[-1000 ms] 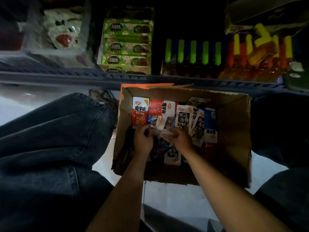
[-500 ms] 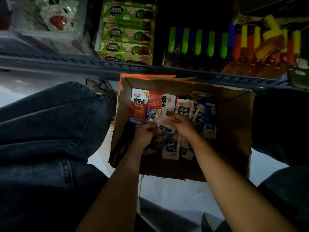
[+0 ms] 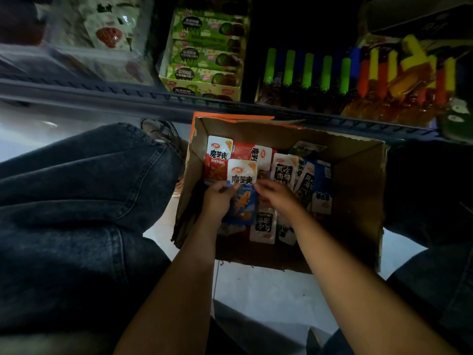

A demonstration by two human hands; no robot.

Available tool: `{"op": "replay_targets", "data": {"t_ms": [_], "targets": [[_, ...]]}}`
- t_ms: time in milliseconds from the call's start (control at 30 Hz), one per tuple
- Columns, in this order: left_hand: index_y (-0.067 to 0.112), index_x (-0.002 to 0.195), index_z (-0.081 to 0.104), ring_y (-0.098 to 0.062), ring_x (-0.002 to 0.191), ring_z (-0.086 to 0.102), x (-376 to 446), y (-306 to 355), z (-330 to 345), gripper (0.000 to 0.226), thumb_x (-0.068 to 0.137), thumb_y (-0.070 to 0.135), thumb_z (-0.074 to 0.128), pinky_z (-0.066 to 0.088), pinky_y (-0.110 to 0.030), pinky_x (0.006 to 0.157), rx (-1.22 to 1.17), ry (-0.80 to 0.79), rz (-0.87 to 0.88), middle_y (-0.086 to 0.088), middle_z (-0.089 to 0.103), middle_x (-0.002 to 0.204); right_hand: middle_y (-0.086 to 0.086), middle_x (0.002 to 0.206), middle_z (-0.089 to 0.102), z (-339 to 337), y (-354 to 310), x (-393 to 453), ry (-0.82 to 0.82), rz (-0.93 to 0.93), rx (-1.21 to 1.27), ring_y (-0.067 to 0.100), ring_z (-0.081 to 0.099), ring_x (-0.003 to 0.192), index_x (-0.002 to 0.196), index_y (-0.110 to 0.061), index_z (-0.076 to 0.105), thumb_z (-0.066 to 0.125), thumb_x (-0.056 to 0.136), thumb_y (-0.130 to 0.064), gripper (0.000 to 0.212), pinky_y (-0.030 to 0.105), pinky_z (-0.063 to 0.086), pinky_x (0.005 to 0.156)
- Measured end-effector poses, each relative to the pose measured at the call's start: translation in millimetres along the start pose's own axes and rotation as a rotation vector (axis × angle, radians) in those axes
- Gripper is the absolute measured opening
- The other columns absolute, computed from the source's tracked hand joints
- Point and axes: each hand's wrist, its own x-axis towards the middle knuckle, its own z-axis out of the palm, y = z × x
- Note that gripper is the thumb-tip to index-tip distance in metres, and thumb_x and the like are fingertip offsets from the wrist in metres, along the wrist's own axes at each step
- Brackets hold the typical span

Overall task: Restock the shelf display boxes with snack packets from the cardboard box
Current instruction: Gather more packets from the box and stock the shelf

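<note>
Snack packets fill the open cardboard box [image 3: 358, 201], which sits on the floor between the person's knees. Both forearms reach into it from the near edge. The left hand [image 3: 217, 198] grips a blue packet [image 3: 243, 206] with the fingers curled round its left edge. The right hand [image 3: 275, 194] is just beside it, fingertips bent down at the packet's upper right corner; whether they pinch it cannot be told. Just beyond the hands stands a red-and-white packet [image 3: 217, 157], with black-and-white packets [image 3: 284, 171] to the right of the right hand. Beyond the box runs the shelf edge [image 3: 128, 94]. On the shelf, farther than the left hand, is a green display box [image 3: 204, 57]; farther right stand green-capped tubes [image 3: 307, 70].
</note>
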Motion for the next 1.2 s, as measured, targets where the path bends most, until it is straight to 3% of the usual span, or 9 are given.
{"op": "replay_targets", "data": {"t_ms": [133,200,300,467,567,700,867,1067,1200], "targets": [[0.008,0.100,0.066,-0.017,0.089,0.060,2,1,7,0.020,0.092,0.025,0.059,0.051,-0.027,0.075,0.102,-0.012,0.033,-0.003,0.065,0.092,0.004,0.093,0.065,-2,3,3,0.067,0.022,0.034,0.016,0.063,0.079,0.092,-0.015,0.062,0.056,0.093,-0.022,0.009,0.026,0.051,0.066],[0.008,0.105,0.067,-0.025,0.105,0.059,8,-4,1,0.020,0.094,0.023,0.057,0.047,-0.031,0.089,0.254,0.121,0.108,-0.010,0.065,0.109,0.004,0.090,0.065,-7,8,8,0.161,0.044,-0.014,0.021,0.063,0.084,0.082,-0.020,0.060,0.058,0.092,-0.023,0.011,0.035,0.054,0.073],[0.012,0.116,0.063,-0.029,0.119,0.051,13,-11,-11,0.023,0.096,0.014,0.050,0.040,-0.031,0.093,0.366,0.250,0.141,-0.011,0.058,0.127,0.016,0.101,0.066,-12,12,11,0.243,0.068,-0.034,0.028,0.063,0.091,0.092,-0.007,0.063,0.057,0.093,-0.021,0.015,0.046,0.050,0.087],[0.015,0.128,0.056,-0.029,0.124,0.047,21,-20,-16,0.036,0.097,0.004,0.043,0.039,-0.031,0.102,0.556,0.165,0.143,-0.011,0.053,0.134,0.015,0.105,0.063,-11,14,13,0.269,0.085,-0.037,0.028,0.060,0.094,0.110,0.000,0.061,0.058,0.092,-0.019,0.026,0.038,0.048,0.083],[0.010,0.113,0.060,-0.019,0.103,0.055,23,-14,-18,0.027,0.096,0.002,0.041,0.040,-0.002,0.077,0.542,0.149,0.144,-0.006,0.058,0.110,0.021,0.114,0.062,-8,15,13,0.279,0.082,-0.005,0.032,0.060,0.102,0.112,0.005,0.060,0.060,0.091,-0.016,0.030,0.042,0.047,0.088],[0.011,0.105,0.056,-0.023,0.098,0.055,30,-6,-22,0.024,0.094,-0.003,0.040,0.046,-0.028,0.077,0.646,0.075,0.172,-0.010,0.057,0.102,0.020,0.114,0.062,-6,15,14,0.259,0.090,0.004,0.030,0.059,0.101,0.111,0.003,0.061,0.060,0.091,-0.016,0.028,0.044,0.047,0.092],[0.014,0.118,0.059,-0.032,0.101,0.058,35,-1,-23,0.035,0.095,0.000,0.038,0.051,-0.035,0.081,0.822,-0.014,0.159,-0.011,0.060,0.113,0.016,0.108,0.066,-7,21,16,0.225,0.123,0.033,0.029,0.063,0.098,0.081,-0.016,0.059,0.062,0.089,-0.021,0.010,0.049,0.049,0.094],[0.009,0.094,0.063,-0.031,0.082,0.063,24,13,-20,0.025,0.093,-0.002,0.041,0.051,-0.032,0.066,0.684,-0.009,0.068,-0.015,0.063,0.102,0.008,0.106,0.064,-9,17,11,0.223,0.136,0.039,0.029,0.061,0.103,0.104,-0.010,0.063,0.061,0.091,-0.022,0.018,0.045,0.049,0.095],[0.010,0.077,0.060,-0.022,0.065,0.063,21,35,-14,0.023,0.094,0.001,0.047,0.045,-0.028,0.053,0.613,-0.077,-0.010,-0.010,0.065,0.085,0.005,0.102,0.063,-17,12,8,0.227,0.136,0.076,0.021,0.061,0.095,0.110,-0.011,0.061,0.059,0.092,-0.022,0.021,0.031,0.049,0.077]]}}
